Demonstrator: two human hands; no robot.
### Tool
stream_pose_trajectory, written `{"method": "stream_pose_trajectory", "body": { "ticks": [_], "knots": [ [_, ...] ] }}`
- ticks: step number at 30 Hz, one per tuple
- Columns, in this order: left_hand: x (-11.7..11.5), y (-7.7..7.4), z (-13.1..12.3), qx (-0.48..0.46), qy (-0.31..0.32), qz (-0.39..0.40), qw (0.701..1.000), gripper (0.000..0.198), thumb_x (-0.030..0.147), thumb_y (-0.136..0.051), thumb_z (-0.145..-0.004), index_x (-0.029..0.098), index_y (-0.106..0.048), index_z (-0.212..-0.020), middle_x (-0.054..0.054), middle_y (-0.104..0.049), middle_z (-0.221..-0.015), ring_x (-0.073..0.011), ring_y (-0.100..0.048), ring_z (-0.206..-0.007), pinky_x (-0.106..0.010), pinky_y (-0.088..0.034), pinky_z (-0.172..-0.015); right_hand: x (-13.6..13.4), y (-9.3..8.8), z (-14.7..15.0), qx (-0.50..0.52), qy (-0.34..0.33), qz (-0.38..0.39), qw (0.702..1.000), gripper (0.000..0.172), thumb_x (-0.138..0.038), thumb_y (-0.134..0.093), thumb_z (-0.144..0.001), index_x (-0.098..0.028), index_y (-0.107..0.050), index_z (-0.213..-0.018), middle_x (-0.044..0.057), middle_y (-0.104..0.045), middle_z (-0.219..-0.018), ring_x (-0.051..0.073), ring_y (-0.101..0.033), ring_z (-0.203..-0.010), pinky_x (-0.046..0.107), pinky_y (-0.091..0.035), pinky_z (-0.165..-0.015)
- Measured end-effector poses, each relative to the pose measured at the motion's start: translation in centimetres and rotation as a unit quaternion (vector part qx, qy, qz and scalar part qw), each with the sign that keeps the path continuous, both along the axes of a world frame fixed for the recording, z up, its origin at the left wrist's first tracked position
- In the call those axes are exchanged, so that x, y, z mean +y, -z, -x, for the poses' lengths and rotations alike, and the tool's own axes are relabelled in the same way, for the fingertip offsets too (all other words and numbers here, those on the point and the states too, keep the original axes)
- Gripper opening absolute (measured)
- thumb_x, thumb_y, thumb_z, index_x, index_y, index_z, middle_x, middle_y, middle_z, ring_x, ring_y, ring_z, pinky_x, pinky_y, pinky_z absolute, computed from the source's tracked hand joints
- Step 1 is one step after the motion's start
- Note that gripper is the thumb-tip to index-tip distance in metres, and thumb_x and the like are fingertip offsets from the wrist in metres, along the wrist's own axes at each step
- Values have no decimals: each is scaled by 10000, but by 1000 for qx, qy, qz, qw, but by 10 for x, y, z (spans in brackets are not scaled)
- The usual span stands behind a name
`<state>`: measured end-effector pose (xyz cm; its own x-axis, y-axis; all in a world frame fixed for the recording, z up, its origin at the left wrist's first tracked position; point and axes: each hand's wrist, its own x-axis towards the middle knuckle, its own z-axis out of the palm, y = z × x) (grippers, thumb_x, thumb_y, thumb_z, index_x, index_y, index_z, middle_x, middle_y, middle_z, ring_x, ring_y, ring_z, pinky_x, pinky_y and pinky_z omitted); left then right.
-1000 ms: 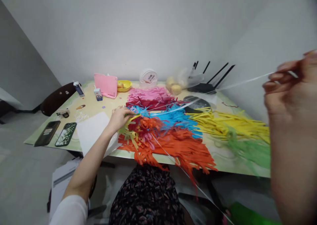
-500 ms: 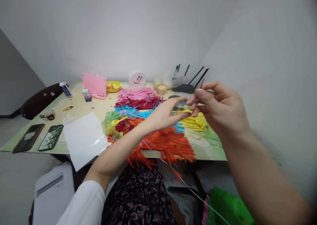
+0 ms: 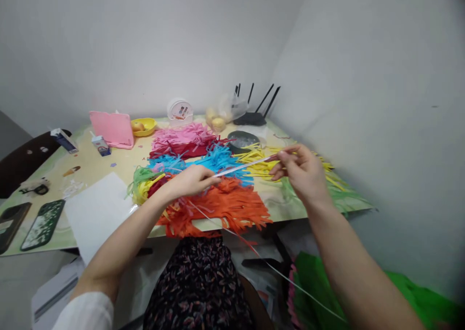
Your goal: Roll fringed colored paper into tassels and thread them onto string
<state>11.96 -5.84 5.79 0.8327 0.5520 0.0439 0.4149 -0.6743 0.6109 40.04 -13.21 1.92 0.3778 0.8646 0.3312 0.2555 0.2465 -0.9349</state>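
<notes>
A thin white ribbon runs taut between my two hands, above the table. My left hand pinches one end of this stretch, over the orange fringed paper. At the other end, my right hand is closed on the ribbon, with a small reddish bit at the fingertips. From below my left hand the ribbon trails down past the table edge to the lower right. Blue fringe, dark red fringe, pink fringe and yellow fringe lie around and behind the hands.
A pink tablet case, a yellow bowl and a round white tub stand at the back. A black router is by the corner. Left lie a white sheet and two phones. Green material hangs low right.
My hands have moved apart, stretching the ribbon between them. My left hand has gone from spread fingers to a pinch. The view has swung to the right.
</notes>
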Motion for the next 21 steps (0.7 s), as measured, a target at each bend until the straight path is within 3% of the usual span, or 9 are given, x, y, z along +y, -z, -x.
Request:
{"method": "stream_pose_trajectory", "body": {
  "ticks": [2,5,10,13,15,17,19,21],
  "knots": [
    [5,-2,13,-21,-42,-32,998,406,424,-474,-934,167,-750,-784,-38,-692,-684,-160,-568,-601,-246,-374,-581,4,8,-24,-96,53,59,992,242,-452,-571,-881,-224,-501,-917,37,-724,-885,124,-648,-534,248,-547,-466],
    [11,-11,34,-31,-63,-42,997,380,441,-503,-916,185,-772,-837,-39,-714,-723,-165,-584,-642,-239,-394,-609,13,27,-55,-218,107,187,952,155,-336,-468,-914,-196,-529,-935,84,-728,-976,148,-675,-571,276,-548,-511],
    [19,-28,68,-27,-115,-7,993,379,482,-555,-871,184,-763,-765,13,-603,-579,-126,-468,-540,-231,-325,-526,22,60,-78,-326,169,262,893,202,-249,-472,-907,-140,-618,-993,95,-707,-718,234,-683,-643,357,-507,-711],
    [28,-29,92,-121,-201,-6,972,346,501,-615,-841,194,-739,-740,17,-547,-559,-113,-409,-512,-240,-261,-476,26,73,-85,-380,184,298,856,248,-238,-475,-911,-109,-657,-1020,141,-714,-731,289,-689,-803,372,-465,-786],
    [35,-25,107,-253,-284,26,925,322,502,-631,-843,205,-716,-752,36,-446,-508,-96,-304,-457,-243,-182,-446,29,82,-89,-407,175,324,836,256,-235,-491,-906,-102,-686,-1004,174,-734,-816,294,-685,-863,356,-453,-784],
    [41,-21,117,-396,-341,67,850,298,483,-605,-883,218,-680,-767,55,-335,-484,-88,-192,-433,-241,-119,-446,33,91,-91,-427,161,350,818,256,-232,-513,-897,-97,-713,-986,200,-743,-897,293,-687,-891,341,-449,-770],
    [45,-19,123,-499,-363,86,783,276,434,-568,-933,226,-642,-767,55,-302,-494,-92,-161,-441,-240,-105,-458,38,100,-90,-443,154,372,801,274,-232,-520,-898,-84,-726,-1003,229,-741,-961,303,-690,-922,342,-449,-766],
    [47,-21,129,-552,-377,90,738,274,358,-518,-979,223,-609,-759,51,-314,-502,-97,-165,-455,-242,-105,-472,42,106,-87,-457,152,388,786,311,-240,-507,-913,-63,-725,-1047,261,-730,-1007,316,-690,-959,352,-452,-782]
  ]
}}
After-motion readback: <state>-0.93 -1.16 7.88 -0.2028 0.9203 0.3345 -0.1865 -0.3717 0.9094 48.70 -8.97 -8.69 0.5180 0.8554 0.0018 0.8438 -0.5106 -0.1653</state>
